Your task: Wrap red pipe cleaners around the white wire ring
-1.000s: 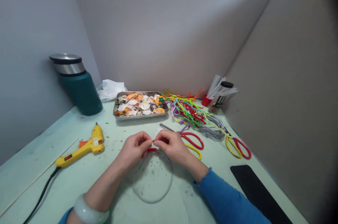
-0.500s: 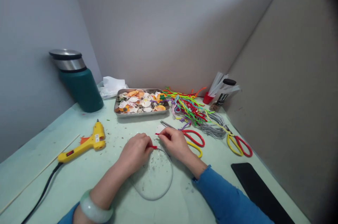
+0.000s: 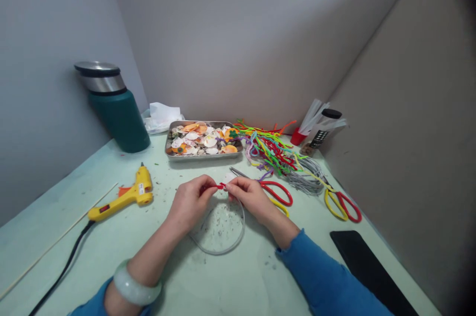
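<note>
My left hand (image 3: 191,202) pinches a short red fuzzy strand, likely pipe cleaner (image 3: 220,186), wound at the top of a thin grey wire ring (image 3: 223,253). Close beside it, my right hand (image 3: 251,199) is closed with its fingertips at the red strand's other side. The ring hangs below both hands, just over the table. Fingers hide part of the red piece and the ring's upper arc. Behind my right hand lie scissors with red and yellow handles (image 3: 277,193).
A metal tray (image 3: 204,157) of shells stands behind the hands. Colourful pipe cleaners (image 3: 267,150) and grey wire coils (image 3: 307,177) lie right of it. At left are a yellow glue gun (image 3: 126,199), a thin stick (image 3: 63,236) and a teal bottle (image 3: 121,120). A black flat object (image 3: 366,266) lies right.
Both hands have come together at the red piece, and the ring has risen with them. My right hand was slightly apart before, pinching a red end. The view has shifted a little.
</note>
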The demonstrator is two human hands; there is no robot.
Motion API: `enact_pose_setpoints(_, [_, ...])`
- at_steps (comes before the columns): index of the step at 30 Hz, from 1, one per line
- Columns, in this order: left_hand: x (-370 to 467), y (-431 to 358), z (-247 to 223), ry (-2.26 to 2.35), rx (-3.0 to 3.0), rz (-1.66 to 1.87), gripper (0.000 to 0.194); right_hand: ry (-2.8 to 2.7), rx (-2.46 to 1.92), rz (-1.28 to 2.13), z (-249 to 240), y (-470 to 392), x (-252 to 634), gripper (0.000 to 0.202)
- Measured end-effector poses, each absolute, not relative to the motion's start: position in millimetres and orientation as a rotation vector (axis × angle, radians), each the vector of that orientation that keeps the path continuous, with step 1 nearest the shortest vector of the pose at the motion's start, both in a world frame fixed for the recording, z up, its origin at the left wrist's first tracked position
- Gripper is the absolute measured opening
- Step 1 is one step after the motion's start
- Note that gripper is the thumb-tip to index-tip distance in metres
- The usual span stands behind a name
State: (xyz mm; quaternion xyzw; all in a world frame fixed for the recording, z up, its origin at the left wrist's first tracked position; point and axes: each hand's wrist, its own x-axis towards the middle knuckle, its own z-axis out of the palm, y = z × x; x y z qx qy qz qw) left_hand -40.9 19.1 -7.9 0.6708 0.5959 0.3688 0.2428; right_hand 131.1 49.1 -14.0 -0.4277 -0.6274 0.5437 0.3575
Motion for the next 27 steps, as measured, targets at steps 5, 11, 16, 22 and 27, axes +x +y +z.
enact_pose_setpoints(5, [-40,16,-5,1.764,2.009,1.298,0.016,-1.424,-1.114,1.582,-11,48,131,0.023])
enact_pose_setpoints(11, [-34,7,6,1.712,2.058,1.468,0.013,-1.114,-0.960,1.712,-14,50,131,0.025])
enact_pose_setpoints(16, [-24,5,0,1.415,1.804,1.082,0.030,-1.006,-0.893,1.681,-14,45,125,0.023])
enact_pose_setpoints(22, [-20,7,-7,1.234,1.574,1.004,0.040,-1.122,-0.959,1.579,-8,37,117,0.022])
enact_pose_setpoints(27, [-21,7,-4,1.141,1.486,1.065,0.034,-1.203,-0.943,1.454,-2,33,115,0.019])
